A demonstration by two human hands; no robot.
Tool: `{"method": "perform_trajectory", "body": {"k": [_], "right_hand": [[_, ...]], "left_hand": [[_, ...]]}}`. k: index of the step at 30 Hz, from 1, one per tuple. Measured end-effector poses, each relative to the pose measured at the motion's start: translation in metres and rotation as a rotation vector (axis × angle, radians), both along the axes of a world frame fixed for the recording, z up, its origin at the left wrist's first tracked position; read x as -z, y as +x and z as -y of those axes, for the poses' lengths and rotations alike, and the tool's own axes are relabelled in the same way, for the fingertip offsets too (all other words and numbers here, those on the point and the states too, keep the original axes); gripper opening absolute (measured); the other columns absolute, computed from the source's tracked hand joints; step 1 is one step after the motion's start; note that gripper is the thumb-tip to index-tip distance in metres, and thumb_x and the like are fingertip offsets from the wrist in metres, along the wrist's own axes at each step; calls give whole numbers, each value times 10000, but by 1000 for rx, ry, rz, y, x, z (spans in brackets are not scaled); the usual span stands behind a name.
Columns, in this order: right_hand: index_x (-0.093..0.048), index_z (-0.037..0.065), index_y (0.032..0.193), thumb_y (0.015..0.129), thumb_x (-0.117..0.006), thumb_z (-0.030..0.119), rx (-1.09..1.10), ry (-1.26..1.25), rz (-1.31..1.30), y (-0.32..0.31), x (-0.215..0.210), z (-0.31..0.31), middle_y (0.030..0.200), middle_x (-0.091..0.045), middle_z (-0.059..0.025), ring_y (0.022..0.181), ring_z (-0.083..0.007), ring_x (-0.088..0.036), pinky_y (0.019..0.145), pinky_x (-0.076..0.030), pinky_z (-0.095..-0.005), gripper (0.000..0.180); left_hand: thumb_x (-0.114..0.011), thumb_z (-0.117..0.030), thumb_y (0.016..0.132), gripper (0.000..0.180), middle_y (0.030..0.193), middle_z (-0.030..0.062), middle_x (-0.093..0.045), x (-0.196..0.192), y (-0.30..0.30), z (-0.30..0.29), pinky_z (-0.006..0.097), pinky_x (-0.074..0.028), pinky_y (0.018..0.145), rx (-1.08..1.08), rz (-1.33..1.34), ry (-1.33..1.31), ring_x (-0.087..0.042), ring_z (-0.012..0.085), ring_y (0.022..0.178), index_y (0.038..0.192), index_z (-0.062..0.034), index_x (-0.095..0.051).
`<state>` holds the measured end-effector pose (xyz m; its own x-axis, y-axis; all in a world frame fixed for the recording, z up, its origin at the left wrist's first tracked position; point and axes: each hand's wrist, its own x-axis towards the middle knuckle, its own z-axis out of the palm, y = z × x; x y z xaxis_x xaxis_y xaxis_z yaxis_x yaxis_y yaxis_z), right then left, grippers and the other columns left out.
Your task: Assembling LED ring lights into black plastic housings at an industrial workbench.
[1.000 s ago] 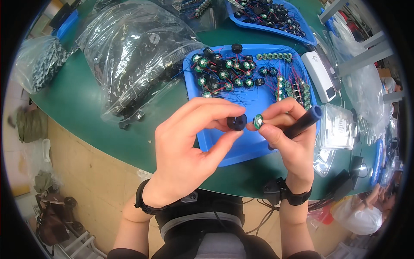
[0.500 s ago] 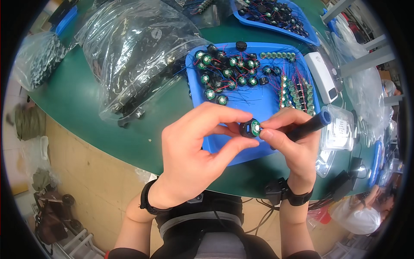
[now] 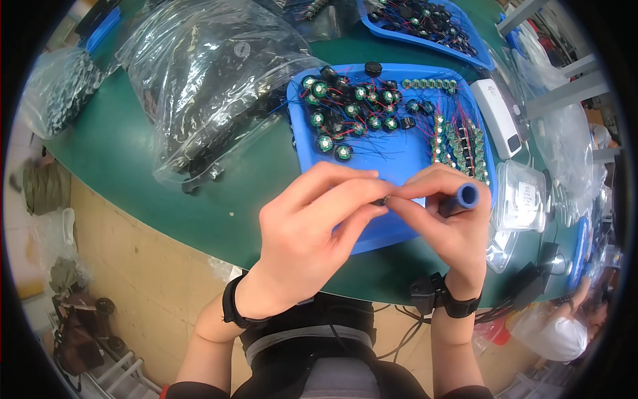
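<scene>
Between the thumb and fingers of my left hand (image 3: 309,229) is a small round black part (image 3: 381,201), mostly hidden behind the fingertips. My right hand (image 3: 448,233) meets it there, thumb and forefinger pinched together at the part; what they pinch is too small to make out. A dark blue hollow tube (image 3: 467,196) is held in the curled fingers of that same hand, open end upward. Both hands are above the front of a blue tray (image 3: 362,245). In the tray lie round black parts with green circuit boards (image 3: 324,143) and thin red and dark wires.
Rows of small green boards (image 3: 458,146) fill the tray's right side. A second blue tray (image 3: 425,41) of parts stands behind. Left is a large clear bag (image 3: 219,80) of black pieces. White device (image 3: 495,120) and clear plastic box (image 3: 520,196) lie right. Another person (image 3: 551,329) is lower right.
The round part has turned in my fingers, so its green face no longer shows. My fingertips have drawn together over it. The tube has swung, its open end moving left and toward me.
</scene>
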<state>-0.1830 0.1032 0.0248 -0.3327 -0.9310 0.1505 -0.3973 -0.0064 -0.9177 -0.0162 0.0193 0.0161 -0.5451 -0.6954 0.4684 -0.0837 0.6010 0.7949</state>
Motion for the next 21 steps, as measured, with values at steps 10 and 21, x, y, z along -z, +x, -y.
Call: {"method": "perform_trajectory", "body": {"k": [10,21], "right_hand": [[-727,50,854,773,-744,20,-16,114,-56,3,-6,2,737,-665,-9,555,-17,-480,448,-312,-199,88],[-697,-44,870,774,-698,-89,-106,-107,413,-3,-7,-6,833,-679,-94,667,-90,-564,563,-396,-219,106]], "left_hand": [[-770,-34,715,223,829,62,-667,12,0,6,305,-522,596,11,29,15,-650,209,706,921,-72,-694],[-834,14,654,313,887,119,-704,-8,6,-1,277,-539,679,40,-44,70,-672,185,772,928,28,-684]]}}
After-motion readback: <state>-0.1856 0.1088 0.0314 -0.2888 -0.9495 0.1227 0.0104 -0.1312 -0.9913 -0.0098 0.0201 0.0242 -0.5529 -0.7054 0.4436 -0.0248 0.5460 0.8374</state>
